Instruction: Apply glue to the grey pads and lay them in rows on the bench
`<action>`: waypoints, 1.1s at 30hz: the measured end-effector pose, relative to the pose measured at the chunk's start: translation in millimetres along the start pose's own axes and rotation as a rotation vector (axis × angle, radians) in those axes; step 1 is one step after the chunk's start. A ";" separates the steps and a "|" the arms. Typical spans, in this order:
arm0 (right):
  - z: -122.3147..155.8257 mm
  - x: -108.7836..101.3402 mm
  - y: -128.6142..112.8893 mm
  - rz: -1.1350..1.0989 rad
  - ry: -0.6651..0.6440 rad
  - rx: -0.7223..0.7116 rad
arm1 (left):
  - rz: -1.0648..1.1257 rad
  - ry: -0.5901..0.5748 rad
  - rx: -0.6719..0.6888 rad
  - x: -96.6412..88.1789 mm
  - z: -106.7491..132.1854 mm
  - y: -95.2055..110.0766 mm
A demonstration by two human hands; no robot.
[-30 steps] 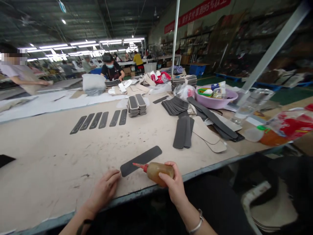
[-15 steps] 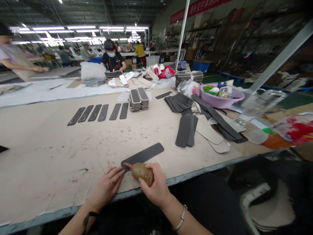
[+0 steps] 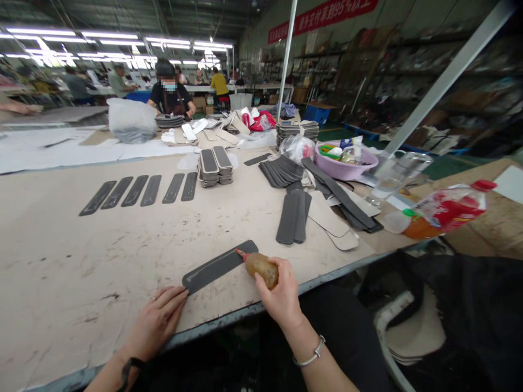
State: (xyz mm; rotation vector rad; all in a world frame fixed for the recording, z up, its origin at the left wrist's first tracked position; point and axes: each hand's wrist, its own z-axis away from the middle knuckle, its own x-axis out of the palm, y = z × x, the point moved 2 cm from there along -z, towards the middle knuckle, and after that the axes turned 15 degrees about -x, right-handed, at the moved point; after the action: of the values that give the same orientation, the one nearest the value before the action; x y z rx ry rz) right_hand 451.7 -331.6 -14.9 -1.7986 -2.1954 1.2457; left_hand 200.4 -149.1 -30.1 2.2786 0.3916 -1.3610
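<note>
A dark grey strip point(image 3: 219, 265) lies on the table near the front edge, with a thin pale line of glue along it. My right hand point(image 3: 280, 294) is closed round a brown glue bottle point(image 3: 261, 267), whose red nozzle touches the strip's right part. My left hand point(image 3: 157, 318) lies flat on the table, fingers stretched out, the fingertips at the strip's left end.
A row of dark strips point(image 3: 139, 191) lies at the middle left, and a stack of pads point(image 3: 215, 166) stands behind it. More dark strips point(image 3: 292, 218), a pink basin point(image 3: 347, 163) and a lying plastic bottle point(image 3: 441, 209) are to the right. People work at far tables.
The bottle's nozzle has run along the strip from its left end to the right, leaving a glue line. My left hand stays at the strip's left end. The camera has shifted.
</note>
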 end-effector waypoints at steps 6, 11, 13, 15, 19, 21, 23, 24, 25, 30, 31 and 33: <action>-3.8 -10.4 16.6 0.135 0.043 0.023 | -0.008 -0.003 0.002 -2.4 -2.4 2.5; -1.0 -9.0 9.5 0.130 0.073 -0.032 | -0.023 0.026 0.010 -3.2 -1.3 5.7; 1.4 -4.2 -0.8 0.031 0.084 -0.019 | -0.025 0.032 0.005 -2.8 -0.4 6.8; 4.8 4.3 -15.2 -0.104 0.058 0.005 | -0.024 0.025 -0.003 -2.6 0.4 8.2; 13.0 26.3 -46.4 -0.289 -0.054 -0.038 | -0.017 -0.018 -0.029 -3.6 0.7 11.1; 16.3 35.7 -56.7 -0.330 -0.094 -0.076 | -0.018 -0.027 -0.029 -4.6 0.5 12.5; 18.4 41.6 -62.3 -0.345 -0.124 -0.103 | -0.019 -0.024 -0.018 -5.6 0.1 13.5; 18.9 43.0 -63.8 -0.345 -0.136 -0.114 | -0.016 -0.020 -0.012 -5.9 -0.1 13.9; 19.2 43.2 -64.8 -0.341 -0.146 -0.123 | -0.011 -0.017 -0.008 -6.1 -0.3 14.1; 19.6 34.3 -68.2 -0.329 -0.192 -0.136 | 0.017 -0.040 -0.024 -5.4 -0.2 12.9; 19.9 32.1 -68.9 -0.331 -0.200 -0.133 | 0.017 -0.043 -0.024 -5.1 0.1 12.4; 20.7 28.3 -69.2 -0.335 -0.209 -0.124 | 0.008 -0.043 -0.016 -4.6 0.6 11.5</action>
State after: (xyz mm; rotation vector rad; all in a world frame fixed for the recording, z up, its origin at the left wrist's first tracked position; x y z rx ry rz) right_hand 376.5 -319.4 -0.1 -1.3053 -2.6007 1.2952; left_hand 203.1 -159.3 -23.6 2.2312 0.3780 -1.3958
